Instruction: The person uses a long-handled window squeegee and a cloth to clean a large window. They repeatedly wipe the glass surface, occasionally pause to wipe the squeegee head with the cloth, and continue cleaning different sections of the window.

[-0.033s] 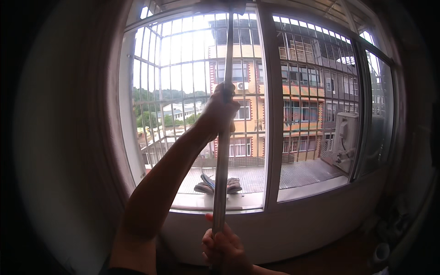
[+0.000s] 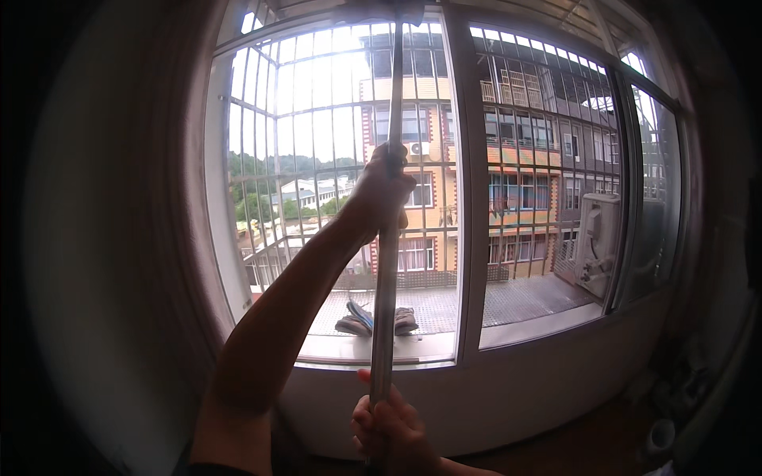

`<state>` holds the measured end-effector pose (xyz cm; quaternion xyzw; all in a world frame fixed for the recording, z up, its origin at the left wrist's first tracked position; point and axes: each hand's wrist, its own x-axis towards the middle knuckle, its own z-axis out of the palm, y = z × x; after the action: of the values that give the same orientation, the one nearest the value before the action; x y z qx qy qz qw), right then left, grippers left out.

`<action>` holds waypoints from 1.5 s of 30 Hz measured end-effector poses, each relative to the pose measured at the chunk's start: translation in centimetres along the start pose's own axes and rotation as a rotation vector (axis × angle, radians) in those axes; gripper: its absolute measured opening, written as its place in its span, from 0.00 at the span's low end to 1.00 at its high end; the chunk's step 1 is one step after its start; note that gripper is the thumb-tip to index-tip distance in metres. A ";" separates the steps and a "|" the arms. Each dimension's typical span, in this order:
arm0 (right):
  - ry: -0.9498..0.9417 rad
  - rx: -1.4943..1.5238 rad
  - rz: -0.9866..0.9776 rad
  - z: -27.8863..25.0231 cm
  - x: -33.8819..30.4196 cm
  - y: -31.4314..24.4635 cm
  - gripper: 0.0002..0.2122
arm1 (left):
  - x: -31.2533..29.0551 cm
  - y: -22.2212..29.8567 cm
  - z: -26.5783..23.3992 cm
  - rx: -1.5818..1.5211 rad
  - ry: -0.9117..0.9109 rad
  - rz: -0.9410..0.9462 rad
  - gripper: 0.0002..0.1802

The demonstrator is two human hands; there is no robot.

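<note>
A long, pale metal pole (image 2: 384, 301) runs upright through the middle of the view, in front of the window. My left hand (image 2: 383, 186) is wrapped round it at mid-height, the arm stretched up and forward. Lower down, near the bottom edge, my right hand (image 2: 390, 428) grips the same pole with its fingers curled round it. At the pole's top, a dark, wide head (image 2: 379, 12) lies against the upper part of the window frame (image 2: 468, 238). The head is partly cut off by the dark rim, so its exact kind cannot be made out.
Beyond the left opening, a pair of shoes (image 2: 405, 320) rests on a metal ledge (image 2: 524, 301) inside a barred cage. An air-conditioner unit (image 2: 597, 234) stands outside at the right. Dim objects, among them a pale round one (image 2: 660, 436), sit on the floor at lower right.
My right hand and the pole's lower end have shifted very slightly to the right. My left hand keeps its place on the pole.
</note>
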<state>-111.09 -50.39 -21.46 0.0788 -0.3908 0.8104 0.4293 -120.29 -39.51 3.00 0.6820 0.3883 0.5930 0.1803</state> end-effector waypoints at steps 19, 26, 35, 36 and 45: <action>0.027 -0.295 -0.022 -4.9 -1.7 -6.3 0.21 | 1.5 -2.5 5.6 -0.175 0.073 0.086 0.28; 0.051 -0.455 -0.104 -7.7 -1.2 -4.7 0.23 | -0.4 -3.5 5.1 -0.283 0.034 0.197 0.26; 0.537 -0.868 -0.214 -17.0 -8.0 2.8 0.18 | -6.8 -7.3 4.6 -0.350 -0.276 -0.002 0.21; 0.584 -0.972 -0.194 -18.9 -8.9 3.9 0.19 | -7.1 -7.6 4.5 -0.318 -0.297 -0.028 0.21; 0.932 -1.597 -0.301 -31.2 -17.4 13.1 0.12 | -8.2 -9.2 5.6 -0.568 -0.307 -0.139 0.27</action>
<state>-103.77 -43.79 -58.18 -0.5223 -0.6058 0.1877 0.5701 -117.87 -38.60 -10.26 0.6577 0.2213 0.5541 0.4598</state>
